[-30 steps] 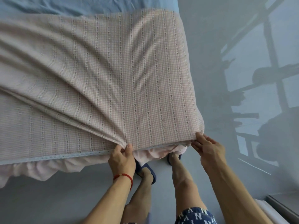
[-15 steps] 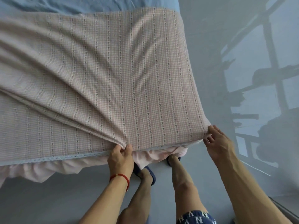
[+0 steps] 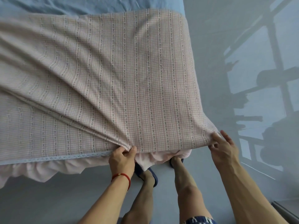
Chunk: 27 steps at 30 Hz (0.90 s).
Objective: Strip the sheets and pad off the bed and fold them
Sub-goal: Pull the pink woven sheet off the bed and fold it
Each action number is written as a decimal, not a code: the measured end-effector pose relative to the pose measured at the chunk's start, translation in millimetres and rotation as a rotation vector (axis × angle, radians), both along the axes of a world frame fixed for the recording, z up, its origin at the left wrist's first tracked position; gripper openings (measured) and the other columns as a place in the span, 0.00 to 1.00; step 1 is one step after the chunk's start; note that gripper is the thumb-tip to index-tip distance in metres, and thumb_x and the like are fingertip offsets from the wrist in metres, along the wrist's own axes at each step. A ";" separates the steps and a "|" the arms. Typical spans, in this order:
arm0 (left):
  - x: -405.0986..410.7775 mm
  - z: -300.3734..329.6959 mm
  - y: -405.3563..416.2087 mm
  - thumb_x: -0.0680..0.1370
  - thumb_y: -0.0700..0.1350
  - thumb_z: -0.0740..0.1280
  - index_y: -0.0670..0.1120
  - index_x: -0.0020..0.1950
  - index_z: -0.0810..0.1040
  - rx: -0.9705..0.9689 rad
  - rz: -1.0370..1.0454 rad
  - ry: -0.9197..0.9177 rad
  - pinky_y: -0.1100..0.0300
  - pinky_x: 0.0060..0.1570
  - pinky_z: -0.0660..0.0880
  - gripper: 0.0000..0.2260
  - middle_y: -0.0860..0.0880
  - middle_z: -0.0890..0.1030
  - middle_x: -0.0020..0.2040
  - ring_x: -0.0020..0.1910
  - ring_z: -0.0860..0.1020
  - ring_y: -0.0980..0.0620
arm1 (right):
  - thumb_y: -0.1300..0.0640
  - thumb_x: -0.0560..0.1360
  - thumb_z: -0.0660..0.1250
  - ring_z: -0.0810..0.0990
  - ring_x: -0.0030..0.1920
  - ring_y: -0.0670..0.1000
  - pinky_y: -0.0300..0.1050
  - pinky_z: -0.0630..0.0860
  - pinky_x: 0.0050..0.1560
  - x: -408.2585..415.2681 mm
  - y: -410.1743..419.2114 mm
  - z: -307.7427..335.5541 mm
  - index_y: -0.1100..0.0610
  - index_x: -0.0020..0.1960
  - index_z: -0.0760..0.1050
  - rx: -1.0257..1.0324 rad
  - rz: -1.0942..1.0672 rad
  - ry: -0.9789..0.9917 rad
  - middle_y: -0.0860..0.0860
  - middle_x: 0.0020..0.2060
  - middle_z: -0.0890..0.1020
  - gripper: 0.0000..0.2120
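A pink checked sheet (image 3: 113, 81) with dotted stripes lies spread over the bed, folded back on itself with a diagonal crease at the left. My left hand (image 3: 122, 160), with a red string on the wrist, pinches the sheet's near edge at the middle. My right hand (image 3: 222, 149) holds the sheet's near right corner between thumb and fingers, stretching the edge taut. A pale pink ruffled layer (image 3: 53, 167) hangs below the near edge, trimmed with a light blue lace band (image 3: 56, 158). A blue sheet (image 3: 90, 4) shows at the far end.
Grey floor (image 3: 56, 204) runs along the near side and the right of the bed, with window-frame shadows and sunlit patches at the right. My own legs and dark slippers (image 3: 152, 173) stand against the bed's edge. A ledge corner (image 3: 286, 210) shows at the bottom right.
My right hand has slid rightward along the near edge to the corner, pulling the sheet taut. My left hand has kept its pinch in place.
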State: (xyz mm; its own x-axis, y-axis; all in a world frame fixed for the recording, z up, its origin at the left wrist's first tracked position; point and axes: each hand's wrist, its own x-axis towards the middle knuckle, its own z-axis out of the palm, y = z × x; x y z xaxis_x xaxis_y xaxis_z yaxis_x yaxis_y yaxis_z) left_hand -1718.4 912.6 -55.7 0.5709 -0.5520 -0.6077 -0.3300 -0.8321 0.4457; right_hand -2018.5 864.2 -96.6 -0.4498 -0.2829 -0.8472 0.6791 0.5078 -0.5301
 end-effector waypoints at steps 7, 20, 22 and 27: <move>18.7 3.9 -4.8 0.77 0.45 0.74 0.39 0.45 0.82 0.005 0.333 0.317 0.55 0.39 0.81 0.09 0.44 0.85 0.37 0.36 0.84 0.47 | 0.59 0.76 0.69 0.71 0.64 0.56 0.50 0.70 0.63 44.2 2.1 27.4 0.54 0.65 0.74 0.068 0.895 0.887 0.57 0.65 0.71 0.18; 151.8 38.7 -54.2 0.80 0.47 0.70 0.44 0.60 0.81 -0.357 0.783 0.452 0.53 0.50 0.80 0.11 0.45 0.84 0.57 0.57 0.82 0.48 | 0.49 0.79 0.61 0.65 0.75 0.56 0.65 0.56 0.77 193.7 -16.2 26.4 0.49 0.73 0.69 -0.403 1.862 1.167 0.53 0.75 0.67 0.22; 149.9 46.3 -26.9 0.80 0.44 0.70 0.42 0.55 0.83 -0.399 0.762 0.294 0.55 0.46 0.83 0.08 0.44 0.86 0.53 0.52 0.84 0.48 | 0.49 0.81 0.59 0.59 0.79 0.56 0.66 0.49 0.79 191.8 -9.1 19.3 0.49 0.76 0.66 -0.382 1.873 1.160 0.53 0.78 0.62 0.24; 149.1 24.9 32.8 0.80 0.43 0.70 0.41 0.47 0.83 -0.286 0.669 0.112 0.52 0.44 0.83 0.07 0.39 0.86 0.44 0.44 0.85 0.40 | 0.50 0.81 0.59 0.54 0.80 0.56 0.69 0.49 0.78 195.6 -6.4 21.2 0.50 0.77 0.62 -0.341 1.929 1.171 0.54 0.80 0.58 0.26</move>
State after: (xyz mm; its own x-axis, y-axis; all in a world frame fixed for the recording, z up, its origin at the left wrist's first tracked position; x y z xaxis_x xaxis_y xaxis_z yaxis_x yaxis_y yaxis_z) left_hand -1569.3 945.5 -30.8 0.7844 -0.2527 -0.5664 0.2678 -0.6857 0.6769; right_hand -1822.8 857.7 -75.4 0.3416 -0.8727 -0.3489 -0.9031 -0.2020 -0.3789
